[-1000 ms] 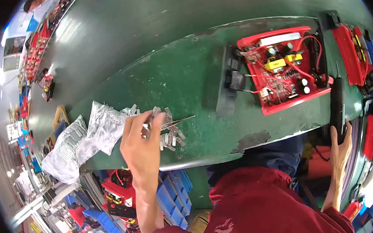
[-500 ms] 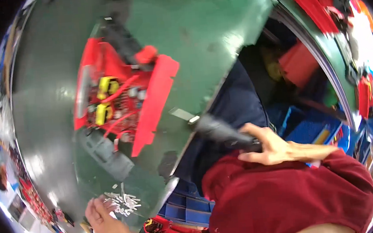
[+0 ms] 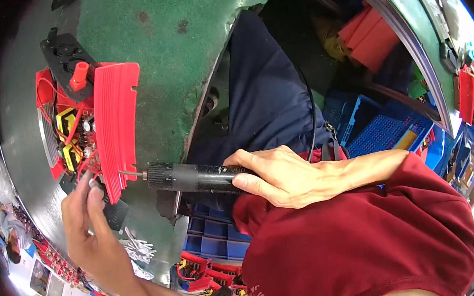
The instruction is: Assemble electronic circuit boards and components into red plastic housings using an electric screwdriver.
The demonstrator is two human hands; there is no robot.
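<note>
My right hand [image 3: 276, 175] is closed around a black electric screwdriver [image 3: 194, 177], held level with its thin bit pointing left. The bit's tip is at the near end of a ridged red casing panel [image 3: 117, 119]; whether it engages a screw cannot be made out. This panel flanks a circuit assembly with yellow transformers [image 3: 67, 129] and red wires. At the assembly's near end my left hand [image 3: 95, 233] is closed in a pinch, a small whitish piece [image 3: 93, 184] at its fingertips. A black fan plate [image 3: 69, 61] with a red knob stands at the far end.
White small pieces [image 3: 138, 248] lie heaped on the green table [image 3: 167, 58], right of my left wrist. Below the table edge are a blue compartment tray [image 3: 214, 237] and several red assemblies [image 3: 208, 274]. A blue crate [image 3: 382, 127] stands right of my legs.
My left hand has left the white pile and come up to the red assembly. The screwdriver has swung level and its bit has come to the panel. The whole view has shifted.
</note>
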